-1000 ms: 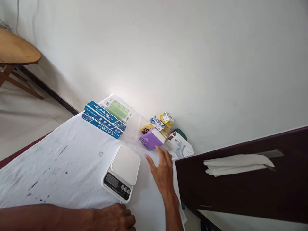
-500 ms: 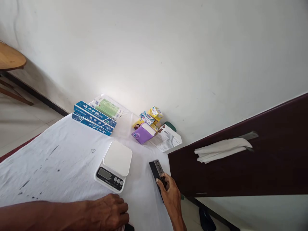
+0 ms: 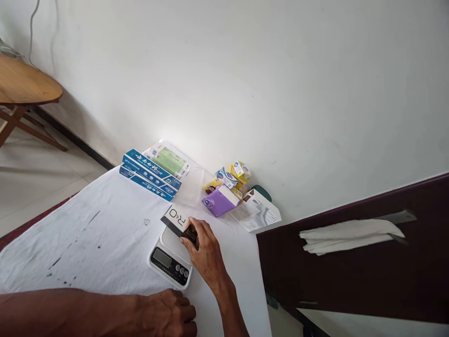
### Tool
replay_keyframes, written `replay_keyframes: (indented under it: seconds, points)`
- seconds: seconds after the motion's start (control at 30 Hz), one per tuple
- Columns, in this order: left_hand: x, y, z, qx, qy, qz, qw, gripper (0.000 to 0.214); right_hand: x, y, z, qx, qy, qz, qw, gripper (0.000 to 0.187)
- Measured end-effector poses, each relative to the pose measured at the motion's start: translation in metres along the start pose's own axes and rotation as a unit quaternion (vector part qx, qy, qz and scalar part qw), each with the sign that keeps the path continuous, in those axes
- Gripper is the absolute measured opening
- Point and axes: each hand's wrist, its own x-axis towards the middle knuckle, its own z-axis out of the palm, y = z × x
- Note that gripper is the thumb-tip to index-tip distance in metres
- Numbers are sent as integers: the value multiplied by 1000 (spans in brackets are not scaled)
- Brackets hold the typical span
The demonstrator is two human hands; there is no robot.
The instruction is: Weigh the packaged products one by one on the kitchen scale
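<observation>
My right hand (image 3: 204,249) grips a flat box with a black and white face (image 3: 176,219) and holds it just over the platform of a small white kitchen scale (image 3: 170,262). The scale's display and buttons face me. My left hand (image 3: 167,317) rests on the white cloth (image 3: 87,243) near the front edge, fingers curled loosely, with nothing seen in it. Its forearm lies across the bottom of the view.
Blue toothpaste boxes (image 3: 151,175) and a green-faced pack (image 3: 169,159) lie at the back by the wall. A purple carton (image 3: 220,201), small yellow boxes (image 3: 235,174) and a white leaflet box (image 3: 256,214) sit beside them. A dark wooden panel (image 3: 354,271) with folded white paper (image 3: 347,235) stands at the right.
My right hand picked up the black and white box at the table's right edge and carried it left, over the scale. The left hand stayed put.
</observation>
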Motion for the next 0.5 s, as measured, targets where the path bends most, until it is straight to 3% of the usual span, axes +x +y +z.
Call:
replay_keyframes:
  seconds: [0.13,0.37,0.5]
  points:
    - [-3,-2,3,3,-4,5,1000,18,-2,6,4,1,-23,-1,1000,48]
    - [-1,-2,0,-8,-16,-6,1000,16,-8,20,-36,-19,37,39,998,51]
    - [0,-1,-6,-2,-23,-5,1000,15,-16,20,-25,-23,19,40,999,55]
